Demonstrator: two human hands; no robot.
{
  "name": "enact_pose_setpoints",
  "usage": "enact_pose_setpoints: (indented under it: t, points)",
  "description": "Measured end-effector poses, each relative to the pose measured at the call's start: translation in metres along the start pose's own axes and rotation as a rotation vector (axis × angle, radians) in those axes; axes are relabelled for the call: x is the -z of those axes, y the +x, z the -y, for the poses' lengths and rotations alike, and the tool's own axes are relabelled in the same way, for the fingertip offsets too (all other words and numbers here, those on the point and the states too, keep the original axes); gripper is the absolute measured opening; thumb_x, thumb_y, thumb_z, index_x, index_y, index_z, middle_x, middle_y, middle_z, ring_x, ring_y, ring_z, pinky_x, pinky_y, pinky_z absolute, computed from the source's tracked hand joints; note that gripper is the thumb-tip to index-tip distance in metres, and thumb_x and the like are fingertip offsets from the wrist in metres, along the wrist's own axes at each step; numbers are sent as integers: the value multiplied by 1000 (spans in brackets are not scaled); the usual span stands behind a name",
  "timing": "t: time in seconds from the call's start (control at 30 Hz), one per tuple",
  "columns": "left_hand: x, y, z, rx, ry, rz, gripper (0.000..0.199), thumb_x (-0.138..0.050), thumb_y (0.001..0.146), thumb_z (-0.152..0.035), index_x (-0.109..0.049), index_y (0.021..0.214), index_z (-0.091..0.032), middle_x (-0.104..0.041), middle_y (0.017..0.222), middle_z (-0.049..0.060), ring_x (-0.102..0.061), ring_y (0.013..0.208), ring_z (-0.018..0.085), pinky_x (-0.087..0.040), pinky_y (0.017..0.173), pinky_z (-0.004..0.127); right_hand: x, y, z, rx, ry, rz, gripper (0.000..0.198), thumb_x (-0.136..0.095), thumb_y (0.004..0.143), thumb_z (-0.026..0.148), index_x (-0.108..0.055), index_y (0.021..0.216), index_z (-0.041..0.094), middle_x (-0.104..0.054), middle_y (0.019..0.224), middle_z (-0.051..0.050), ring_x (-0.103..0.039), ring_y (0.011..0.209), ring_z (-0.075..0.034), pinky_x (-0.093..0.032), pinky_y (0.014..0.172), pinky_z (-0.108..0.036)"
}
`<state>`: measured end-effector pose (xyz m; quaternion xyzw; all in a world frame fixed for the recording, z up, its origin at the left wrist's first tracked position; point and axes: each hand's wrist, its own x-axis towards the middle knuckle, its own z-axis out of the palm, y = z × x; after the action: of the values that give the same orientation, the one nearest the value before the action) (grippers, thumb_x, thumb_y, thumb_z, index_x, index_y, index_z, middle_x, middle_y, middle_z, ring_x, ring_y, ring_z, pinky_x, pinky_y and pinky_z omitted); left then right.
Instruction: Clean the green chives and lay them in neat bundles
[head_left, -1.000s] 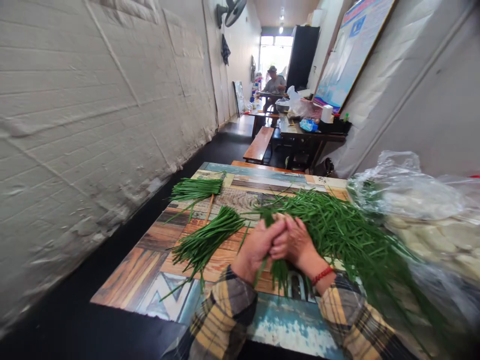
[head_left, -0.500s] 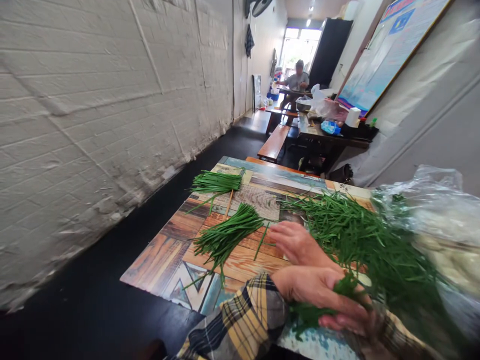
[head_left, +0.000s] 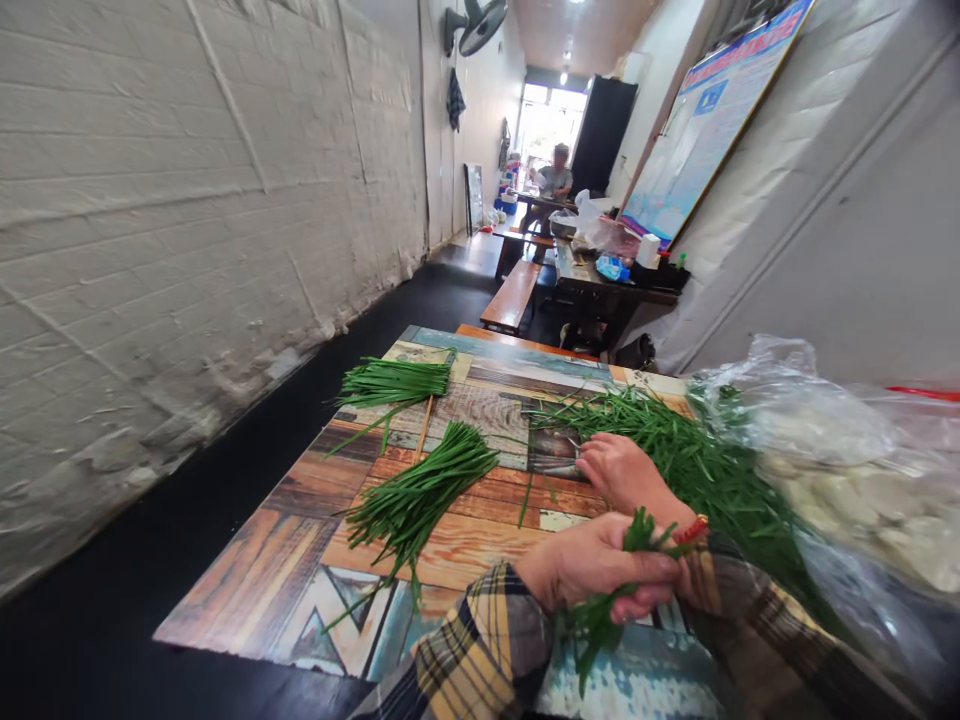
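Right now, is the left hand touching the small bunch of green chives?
Touching. The head view shows the left hand closed around the small bunch of chives; leaf tips stick out above and below its fingers.

Table (head_left: 480,545): top seen as printed wood-plank pattern, worn, matt, with faded painted patches. Chives (head_left: 416,495): smooth green leaves with a slight sheen, laid in bundles. A small bunch (head_left: 600,615) of the same leaves is clasped in the left hand (head_left: 600,575). Bag (head_left: 825,440): thin clear plastic, crinkled and glossy. Sleeves (head_left: 487,650): soft plaid woven cloth, matt. Wall (head_left: 187,220): rough brick, painted white, flaking low down. Floor (head_left: 150,620): dark and smooth, faintly shiny.
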<state>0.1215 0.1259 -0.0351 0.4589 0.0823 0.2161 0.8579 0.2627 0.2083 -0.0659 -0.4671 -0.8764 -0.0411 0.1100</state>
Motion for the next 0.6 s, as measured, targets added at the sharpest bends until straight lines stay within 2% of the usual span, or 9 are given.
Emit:
enact_pose_setpoints:
  t: [0.1,0.2,0.3,0.43,0.5,0.6]
  points:
    - [4,1,3,3,-24,-1,41,-71,69,-53,-58,75,-14,-41,53,-5,-35,37,5,-23,37,22,6,22,-9,-47,14,-6,26,-45,93,26,-69,99,18,-70,97,-9,-59,97,-19,-41,89,-31]
    - [6,3,6,-23,-17,-56,41,-73,68,-51,-58,76,-14,-37,50,-6,-30,38,4,-18,39,23,-4,50,-12,-109,30,-39,25,-47,91,22,-67,106,17,-68,101,-9,-56,98,-20,-40,88,-30]
    - [9,5,6,-82,4,-205,42,-74,66,-51,-57,75,-14,-37,46,-7,-26,38,3,-15,39,23,-21,73,-14,-203,128,-69,22,-53,86,20,-67,103,18,-66,102,-10,-55,98,-21,-39,87,-32]
    - [12,8,2,-146,-8,-377,45,-71,66,-54,-56,75,-13,-35,44,-9,-24,37,3,-15,37,21,-38,86,-20,-272,254,-87,8,-61,79,22,-68,81,19,-66,90,-8,-55,88,-21,-39,83,-32]
    - [14,10,1,-166,-39,-462,44,-71,65,-54,-56,74,-14,-32,44,-10,-23,37,3,-15,37,21,-38,86,-24,-273,305,-102,8,-60,78,23,-67,76,19,-66,88,-7,-57,87,-20,-40,81,-31]
    - [19,14,1,-191,-92,-659,44,-71,65,-54,-56,74,-14,-30,46,-11,-22,37,2,-14,38,20,-25,80,-30,-290,390,-136,19,-53,83,30,-67,83,17,-68,85,-6,-59,80,-18,-43,75,-28]
